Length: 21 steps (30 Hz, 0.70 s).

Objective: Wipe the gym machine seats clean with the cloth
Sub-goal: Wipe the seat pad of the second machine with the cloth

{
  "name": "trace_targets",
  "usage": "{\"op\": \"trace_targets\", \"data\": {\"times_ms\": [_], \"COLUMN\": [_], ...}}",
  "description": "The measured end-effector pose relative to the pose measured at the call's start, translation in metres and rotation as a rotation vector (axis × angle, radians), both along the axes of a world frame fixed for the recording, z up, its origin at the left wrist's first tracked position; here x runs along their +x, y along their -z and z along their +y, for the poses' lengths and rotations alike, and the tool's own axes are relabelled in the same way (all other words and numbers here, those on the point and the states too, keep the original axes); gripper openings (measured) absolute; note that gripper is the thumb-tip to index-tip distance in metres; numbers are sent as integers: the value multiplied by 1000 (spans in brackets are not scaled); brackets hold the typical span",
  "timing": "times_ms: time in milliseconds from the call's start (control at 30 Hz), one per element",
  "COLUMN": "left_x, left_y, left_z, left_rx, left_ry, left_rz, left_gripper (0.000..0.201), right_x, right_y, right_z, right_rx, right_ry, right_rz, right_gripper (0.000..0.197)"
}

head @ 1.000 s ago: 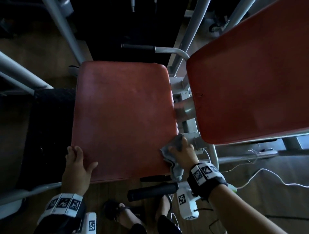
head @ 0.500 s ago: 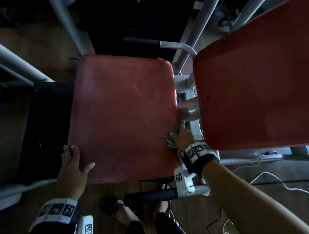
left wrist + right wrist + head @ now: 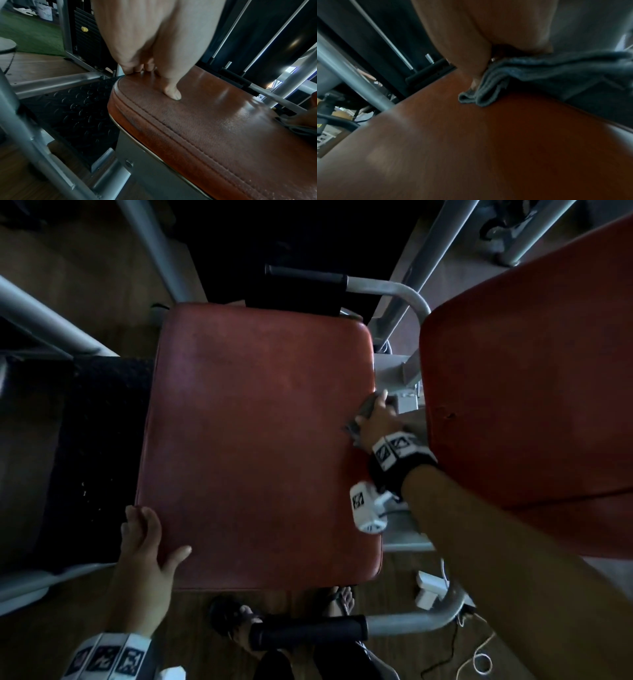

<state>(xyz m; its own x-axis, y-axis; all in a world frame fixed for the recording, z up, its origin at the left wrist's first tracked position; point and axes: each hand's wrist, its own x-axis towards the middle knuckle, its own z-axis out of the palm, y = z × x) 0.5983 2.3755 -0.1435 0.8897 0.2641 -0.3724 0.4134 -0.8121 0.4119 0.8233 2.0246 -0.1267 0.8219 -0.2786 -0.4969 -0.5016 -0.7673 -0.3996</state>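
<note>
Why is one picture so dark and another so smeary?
Head view: dim and underexposed, the seat a dull red. Left wrist view: brightest, with glare streaks on the leather, the left hand slightly soft. Right wrist view: blur throughout, even the cloth.

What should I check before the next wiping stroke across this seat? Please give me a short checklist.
1. Cloth in the right hand: ok, the hand holds it bunched.
2. Cloth touching the seat: ok, at its right edge.
3. Left hand steadying the seat: ok, it holds the near left corner.
4. Right hand apart from the back pad: cannot tell, the head view shows them very close.
5. Middle of the seat already wiped: cannot tell.
</note>
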Motion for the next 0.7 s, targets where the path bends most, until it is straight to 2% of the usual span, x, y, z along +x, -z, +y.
{"op": "trace_targets", "data": {"times_ms": [100, 233, 333, 500, 633, 700], "left_x": [0, 0, 2, 4, 10, 14], "left_y": [1, -1, -4, -9, -14, -16], "left_z": [0, -2, -4, -8, -10, -11], "left_rx": [28, 44, 40, 32, 48, 56], "left_ry": [17, 5, -7, -39, -43, -40], "left_rz": [10, 35, 36, 92, 150, 190], "left_gripper": [84, 84, 84, 85, 86, 86], "right_x": [45, 102, 117, 79, 18, -14], "right_y": [-2, -7, -4, -5, -8, -9], "right_z": [-5, -8, -8, -2, -10, -13], "right_rx": [-40, 54, 89, 64, 70, 7], "right_ry": [-110, -154, -150, -170, -170, -226], "right_rz": [-9, -96, -129, -153, -134, -131], "right_gripper": [52, 63, 67, 66, 78, 80]}}
